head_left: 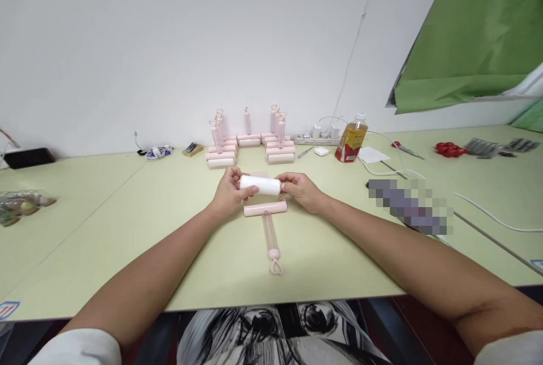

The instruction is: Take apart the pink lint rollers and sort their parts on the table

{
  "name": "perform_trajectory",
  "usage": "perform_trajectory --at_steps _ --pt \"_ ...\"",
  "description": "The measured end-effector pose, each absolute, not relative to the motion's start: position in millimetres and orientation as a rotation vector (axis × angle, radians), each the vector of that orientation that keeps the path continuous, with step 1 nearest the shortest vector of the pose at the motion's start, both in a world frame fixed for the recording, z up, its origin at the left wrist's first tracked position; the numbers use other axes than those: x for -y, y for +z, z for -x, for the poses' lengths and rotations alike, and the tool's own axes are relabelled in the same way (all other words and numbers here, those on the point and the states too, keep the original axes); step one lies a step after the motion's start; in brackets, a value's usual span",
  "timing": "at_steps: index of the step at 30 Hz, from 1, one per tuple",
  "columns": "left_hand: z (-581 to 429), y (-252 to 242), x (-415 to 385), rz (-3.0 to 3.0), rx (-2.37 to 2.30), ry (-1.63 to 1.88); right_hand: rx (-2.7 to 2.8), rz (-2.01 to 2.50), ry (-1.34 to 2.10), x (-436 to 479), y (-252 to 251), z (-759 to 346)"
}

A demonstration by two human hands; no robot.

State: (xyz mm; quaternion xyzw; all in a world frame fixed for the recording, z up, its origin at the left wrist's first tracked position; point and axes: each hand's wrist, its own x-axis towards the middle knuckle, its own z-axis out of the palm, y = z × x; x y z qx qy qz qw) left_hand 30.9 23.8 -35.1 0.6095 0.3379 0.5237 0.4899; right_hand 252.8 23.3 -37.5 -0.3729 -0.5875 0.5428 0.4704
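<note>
White roll (260, 184) sits gripped at its ends by left hand (229, 191) and right hand (302, 190), partly hiding the pink roller frame (266, 207) on the table (127, 223); its far edge is unseen.

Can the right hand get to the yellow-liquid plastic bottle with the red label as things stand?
Probably yes, once freed: the right hand now grips the white paper roll, and only bare table lies between it and the yellow-liquid plastic bottle.
</note>
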Motion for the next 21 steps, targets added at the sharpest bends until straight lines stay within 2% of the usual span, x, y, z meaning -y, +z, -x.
perform_trajectory --at_steps 11,16,21 --pt "-32.8 -34.9 -26.5 -1.395 -0.938 1.334 1.206 1.077 1.406 -24.8 -41.6 -247.6" --pt "-33.7 -32.4 -23.5 -1.343 -0.998 1.342 1.275 1.343 1.117 -35.9 -43.6 -258.4" --pt "-35.6 -32.7 -21.6 -1.301 -0.987 1.314 1.443 1.307 0.892 -33.1 -41.3 -267.1"
